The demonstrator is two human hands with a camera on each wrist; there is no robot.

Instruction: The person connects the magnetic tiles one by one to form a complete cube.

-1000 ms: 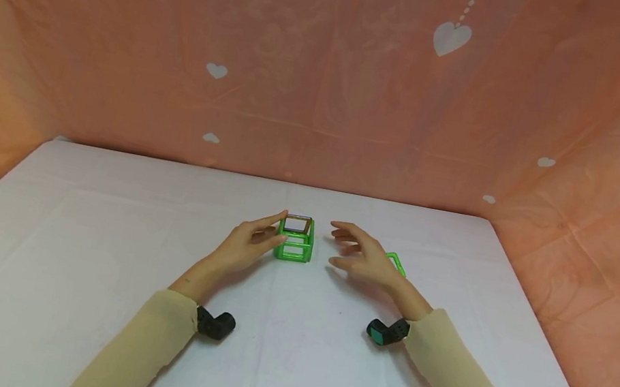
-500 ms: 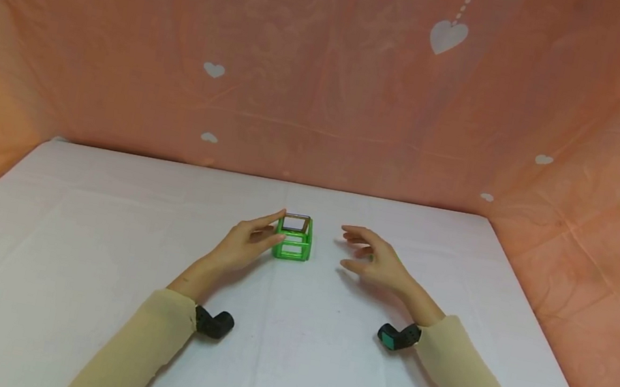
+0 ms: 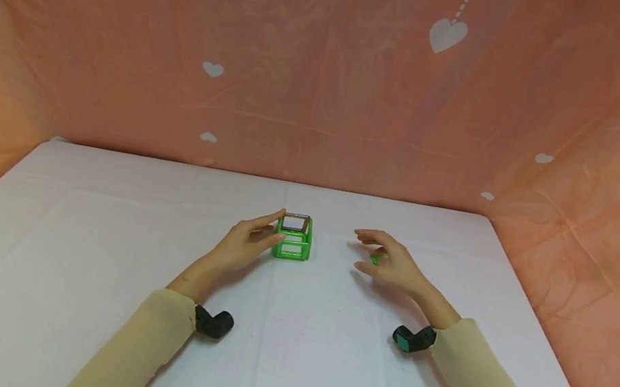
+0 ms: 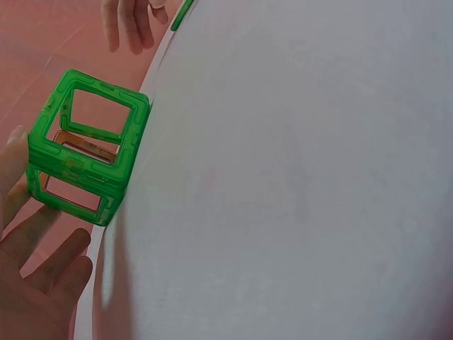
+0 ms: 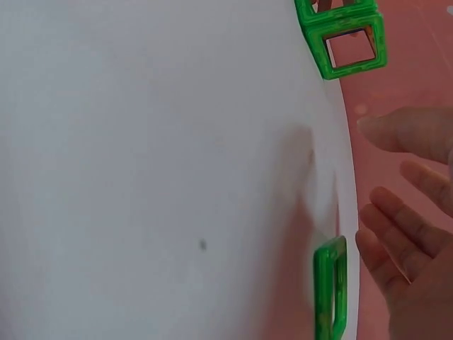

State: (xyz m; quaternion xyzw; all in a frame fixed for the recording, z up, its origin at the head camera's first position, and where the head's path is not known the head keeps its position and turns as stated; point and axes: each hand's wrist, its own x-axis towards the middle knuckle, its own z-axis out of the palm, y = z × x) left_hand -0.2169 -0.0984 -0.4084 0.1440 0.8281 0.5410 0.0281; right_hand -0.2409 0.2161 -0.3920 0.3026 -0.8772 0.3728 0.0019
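We see the green cube (image 3: 294, 238) standing mid-table (image 3: 86, 265), top face missing (so nearly built); our left hand (image 3: 243, 244) steadies its side with relaxed fingers; our right hand (image 3: 390, 266), loose and holding nothing, hovers over the spare green tile (image 5: 330, 287), not yet picked up.

White table (image 3: 81, 291), pink backdrop (image 3: 99, 11) with white hearts (image 3: 447, 36).

I see bare table (image 3: 90, 238) between green cube (image 3: 294, 238) and right hand (image 3: 393, 269); left hand (image 3: 241, 247) blocks the cube's left.
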